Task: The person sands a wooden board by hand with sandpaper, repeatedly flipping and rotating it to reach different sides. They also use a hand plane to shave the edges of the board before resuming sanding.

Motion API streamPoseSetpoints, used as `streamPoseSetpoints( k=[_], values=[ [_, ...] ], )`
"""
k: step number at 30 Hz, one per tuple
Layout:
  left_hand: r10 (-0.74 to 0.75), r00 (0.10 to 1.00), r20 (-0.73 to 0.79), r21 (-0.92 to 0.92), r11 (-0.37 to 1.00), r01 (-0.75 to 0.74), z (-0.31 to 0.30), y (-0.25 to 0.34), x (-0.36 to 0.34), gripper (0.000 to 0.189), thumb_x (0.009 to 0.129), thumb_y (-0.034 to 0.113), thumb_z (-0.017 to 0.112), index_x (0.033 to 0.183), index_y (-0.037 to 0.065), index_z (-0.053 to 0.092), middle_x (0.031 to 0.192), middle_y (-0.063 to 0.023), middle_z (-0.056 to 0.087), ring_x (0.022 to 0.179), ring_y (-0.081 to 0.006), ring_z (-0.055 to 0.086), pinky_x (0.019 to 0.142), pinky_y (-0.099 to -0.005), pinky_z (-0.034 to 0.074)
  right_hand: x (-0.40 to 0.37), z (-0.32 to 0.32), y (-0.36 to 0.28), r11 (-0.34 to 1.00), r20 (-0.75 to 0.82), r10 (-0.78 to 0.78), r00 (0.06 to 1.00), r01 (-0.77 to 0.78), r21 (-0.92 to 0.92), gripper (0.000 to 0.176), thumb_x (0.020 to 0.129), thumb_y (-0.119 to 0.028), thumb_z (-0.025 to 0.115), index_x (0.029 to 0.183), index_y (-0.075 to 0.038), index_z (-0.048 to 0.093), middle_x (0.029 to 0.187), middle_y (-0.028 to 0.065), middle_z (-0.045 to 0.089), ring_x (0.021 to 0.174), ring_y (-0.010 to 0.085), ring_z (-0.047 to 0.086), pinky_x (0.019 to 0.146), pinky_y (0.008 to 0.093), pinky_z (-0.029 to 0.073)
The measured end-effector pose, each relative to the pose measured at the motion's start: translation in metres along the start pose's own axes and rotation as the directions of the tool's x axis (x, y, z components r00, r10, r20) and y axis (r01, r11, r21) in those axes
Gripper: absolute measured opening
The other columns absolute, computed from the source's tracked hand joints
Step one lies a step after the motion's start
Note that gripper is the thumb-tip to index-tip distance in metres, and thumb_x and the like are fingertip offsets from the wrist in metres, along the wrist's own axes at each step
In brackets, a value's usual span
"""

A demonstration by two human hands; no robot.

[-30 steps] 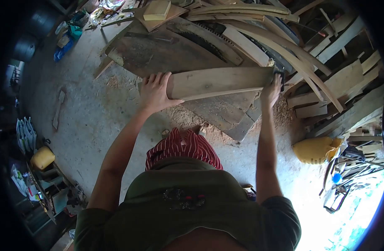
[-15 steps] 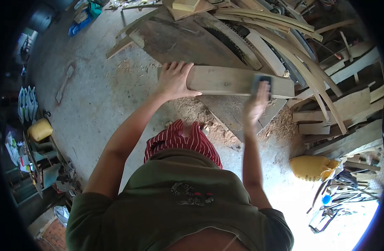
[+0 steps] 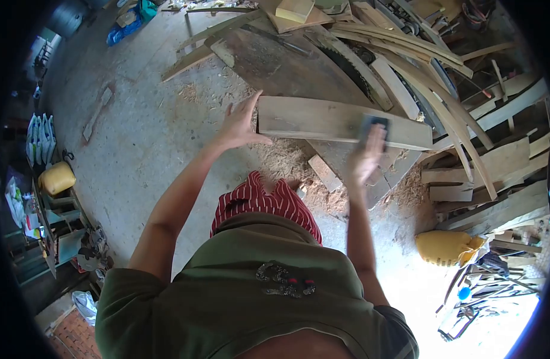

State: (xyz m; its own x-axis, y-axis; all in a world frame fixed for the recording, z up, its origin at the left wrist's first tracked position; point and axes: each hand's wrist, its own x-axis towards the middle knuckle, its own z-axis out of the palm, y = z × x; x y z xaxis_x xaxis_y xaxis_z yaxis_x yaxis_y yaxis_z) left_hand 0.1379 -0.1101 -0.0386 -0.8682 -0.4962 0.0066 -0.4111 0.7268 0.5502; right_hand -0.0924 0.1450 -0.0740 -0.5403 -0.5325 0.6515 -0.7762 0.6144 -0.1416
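The hands are well apart: the left hand [image 3: 240, 125] is spread, thumb and fingers parted around the near-left end of the board, though whether it touches is hard to tell; the right hand [image 3: 366, 160], blurred, is clamped on a dark block [image 3: 378, 121] against the board's upper face. The wooden board [image 3: 323, 118] lies between the hands and reaches out beyond the right one, over the desk [image 3: 278, 72]. Its long axis runs crosswise before the body, one end at the left palm, the other slightly closer to the body; its far edge bows gently away. It looks stiff, solid and moderately heavy, hardly fragile, perhaps a little slippery if dusty. The best hold is likely across its width at the left end, thumb on the near edge, fingers on the far one. The block looks light and firm, suited to a palm-down grip.
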Motion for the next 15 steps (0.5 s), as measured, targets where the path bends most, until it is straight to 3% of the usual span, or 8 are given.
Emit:
streamPoseSetpoints(
  k=[1, 3, 5, 7, 9, 10, 12, 15],
  values=[
    [-0.001, 1.000, 0.000, -0.006, 1.000, 0.001, 0.005, -0.006, 0.001, 0.130, 0.050, 0.055, 0.089, 0.150, 0.008, 0.020, 0.148, -0.0195, 0.037, 0.136, -0.0377, 0.037, 0.110, -0.0621, 0.027, -0.008, 0.003, -0.041, 0.997, 0.048, -0.039, 0.998, 0.036, 0.066, 0.061, 0.083, 0.009, 0.043, 0.143, 0.000, 0.040, 0.146, 0.0192, 0.043, 0.137, 0.0315, 0.040, 0.116, 0.0430, 0.031],
    [0.076, 0.995, -0.072, -0.337, 0.937, -0.096, 0.013, -0.012, 0.007, 0.122, 0.051, 0.044, 0.092, 0.146, 0.006, 0.025, 0.144, -0.0197, 0.041, 0.132, -0.0377, 0.042, 0.110, -0.0508, 0.034, -0.019, -0.007, -0.106, 0.966, 0.176, -0.150, 0.973, 0.107, 0.234, 0.066, 0.078, 0.010, 0.046, 0.143, -0.001, 0.039, 0.148, 0.0173, 0.040, 0.139, 0.0291, 0.038, 0.116, 0.0424, 0.031],
    [0.081, 0.992, -0.092, -0.302, 0.947, -0.105, 0.010, -0.007, 0.005, 0.119, 0.051, 0.040, 0.093, 0.145, 0.006, 0.027, 0.141, -0.0198, 0.043, 0.130, -0.0375, 0.045, 0.109, -0.0463, 0.037, -0.013, -0.019, -0.128, 0.953, 0.255, -0.199, 0.946, 0.126, 0.275, 0.067, 0.078, 0.009, 0.048, 0.144, -0.001, 0.039, 0.149, 0.0161, 0.039, 0.140, 0.0273, 0.037, 0.116, 0.0419, 0.031],
    [0.080, 0.990, -0.120, -0.266, 0.958, -0.109, 0.010, -0.008, 0.006, 0.116, 0.052, 0.036, 0.093, 0.143, 0.005, 0.028, 0.139, -0.0199, 0.046, 0.127, -0.0373, 0.047, 0.107, -0.0418, 0.039, -0.010, -0.008, -0.103, 0.879, 0.214, -0.415, 0.884, 0.330, 0.343, 0.068, 0.078, 0.008, 0.048, 0.145, -0.003, 0.037, 0.151, 0.0142, 0.037, 0.141, 0.0237, 0.036, 0.116, 0.0409, 0.030],
    [0.101, 0.985, -0.142, -0.291, 0.946, -0.139, 0.018, -0.014, 0.007, 0.116, 0.052, 0.037, 0.093, 0.143, 0.004, 0.028, 0.136, -0.0206, 0.047, 0.126, -0.0362, 0.048, 0.107, -0.0425, 0.040, 0.000, 0.005, -0.050, 0.932, 0.218, -0.203, 0.955, 0.120, 0.343, 0.058, 0.088, 0.001, 0.045, 0.146, -0.003, 0.037, 0.151, 0.0134, 0.038, 0.141, 0.0223, 0.036, 0.119, 0.0408, 0.023],
    [0.099, 0.984, -0.145, -0.296, 0.945, -0.139, 0.019, -0.014, 0.007, 0.116, 0.052, 0.037, 0.093, 0.143, 0.004, 0.028, 0.136, -0.0206, 0.047, 0.126, -0.0362, 0.048, 0.107, -0.0425, 0.040, -0.008, 0.038, 0.003, 0.954, 0.055, -0.284, 0.957, 0.276, 0.119, 0.047, 0.097, -0.009, 0.041, 0.143, -0.002, 0.040, 0.150, 0.0139, 0.039, 0.142, 0.0225, 0.033, 0.120, 0.0396, 0.020],
    [0.116, 0.978, -0.176, -0.401, 0.898, -0.179, 0.021, -0.015, 0.005, 0.115, 0.053, 0.038, 0.092, 0.143, 0.005, 0.028, 0.136, -0.0215, 0.045, 0.126, -0.0371, 0.048, 0.106, -0.0430, 0.040, 0.035, 0.003, 0.012, 0.987, 0.230, 0.161, 0.960, -0.162, -0.014, 0.038, 0.103, -0.015, 0.036, 0.134, 0.003, 0.049, 0.146, 0.0162, 0.044, 0.135, 0.0309, 0.042, 0.118, 0.0424, 0.026],
    [0.068, 0.996, -0.054, -0.404, 0.911, -0.084, 0.019, -0.016, 0.006, 0.118, 0.056, 0.035, 0.091, 0.146, 0.000, 0.023, 0.145, -0.0227, 0.037, 0.134, -0.0354, 0.040, 0.112, -0.0440, 0.033, 0.038, 0.029, -0.010, 0.943, 0.372, 0.252, 0.894, -0.140, -0.303, 0.048, 0.097, -0.007, 0.037, 0.145, -0.001, 0.035, 0.154, 0.0126, 0.032, 0.144, 0.0221, 0.028, 0.120, 0.0364, 0.021]
  ],
)
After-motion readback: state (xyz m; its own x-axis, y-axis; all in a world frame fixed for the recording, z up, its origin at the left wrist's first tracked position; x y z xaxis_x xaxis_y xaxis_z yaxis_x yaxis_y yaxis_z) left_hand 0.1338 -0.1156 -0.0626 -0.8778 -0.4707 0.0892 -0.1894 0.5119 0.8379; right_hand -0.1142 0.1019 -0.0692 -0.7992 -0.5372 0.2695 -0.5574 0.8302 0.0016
